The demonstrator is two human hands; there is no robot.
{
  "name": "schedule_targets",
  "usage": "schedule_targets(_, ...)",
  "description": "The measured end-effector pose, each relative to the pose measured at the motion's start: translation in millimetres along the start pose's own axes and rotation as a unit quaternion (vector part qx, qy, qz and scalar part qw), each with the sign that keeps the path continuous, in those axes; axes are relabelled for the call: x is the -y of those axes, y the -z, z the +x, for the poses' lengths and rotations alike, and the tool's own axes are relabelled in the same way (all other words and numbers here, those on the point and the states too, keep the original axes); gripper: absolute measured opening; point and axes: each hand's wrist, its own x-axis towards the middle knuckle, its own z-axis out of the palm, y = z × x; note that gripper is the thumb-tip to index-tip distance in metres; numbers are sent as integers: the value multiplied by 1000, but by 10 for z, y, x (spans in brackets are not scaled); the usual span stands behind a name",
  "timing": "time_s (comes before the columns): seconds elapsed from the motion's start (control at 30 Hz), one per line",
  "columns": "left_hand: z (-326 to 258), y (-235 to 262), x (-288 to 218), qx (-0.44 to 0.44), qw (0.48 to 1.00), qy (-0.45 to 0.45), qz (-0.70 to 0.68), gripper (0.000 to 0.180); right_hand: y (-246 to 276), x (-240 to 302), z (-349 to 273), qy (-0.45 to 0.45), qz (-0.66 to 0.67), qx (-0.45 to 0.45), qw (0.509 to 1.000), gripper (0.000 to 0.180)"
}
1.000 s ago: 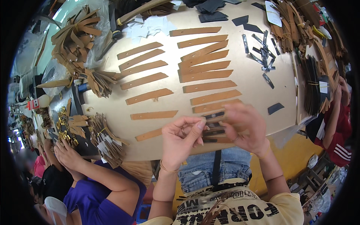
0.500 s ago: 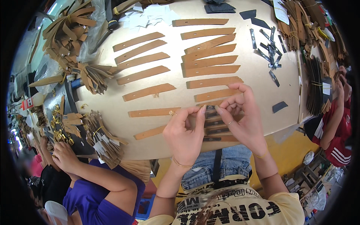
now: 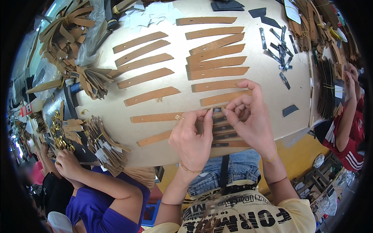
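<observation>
My left hand and my right hand meet fingertip to fingertip over the near edge of a pale round table. Between their thumbs and forefingers they pinch a small dark strip. Under the hands lie tan leather straps with dark strips on them. More tan straps lie in two rows across the table, a few of them stacked. A strap with a small metal fitting at its end lies just left of my left hand.
Loose dark strips lie at the table's right. Bundles of tan straps pile at the left and far right. A person in purple works at the lower left beside gold buckles; a person in red sits at the right.
Both hands have shifted slightly up and closed in, their fingertips now meeting on the small dark strip. The view has tilted, so the table sits lower in the picture.
</observation>
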Motion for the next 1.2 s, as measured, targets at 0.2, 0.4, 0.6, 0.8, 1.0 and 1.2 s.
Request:
schedule_targets(0.2,-3,6,-7,7,1000,4,5,11,3,-11,11,3,-5,-1,1000,56)
schedule_targets(0.4,3,-10,3,-1,1000,-9,9,11,3,10,29,-9,1,-1,1000,56)
schedule_targets(0.6,-33,-14,21,-8,1000,29,1,6,-1,24,47,-30,-2,-9,1000,55)
schedule_targets(0.8,-161,18,174,-43,990,-120,60,35,-25,15,51,-4,-16,-30,999,55)
schedule_targets(1.0,-269,-9,238,-3,968,-170,184,47,-36,-45,-45,87,-158,-61,982,45)
schedule_targets(1.2,-262,-20,238,-4,965,-173,197,46,-116,-260,-273,297,-438,-131,838,36)
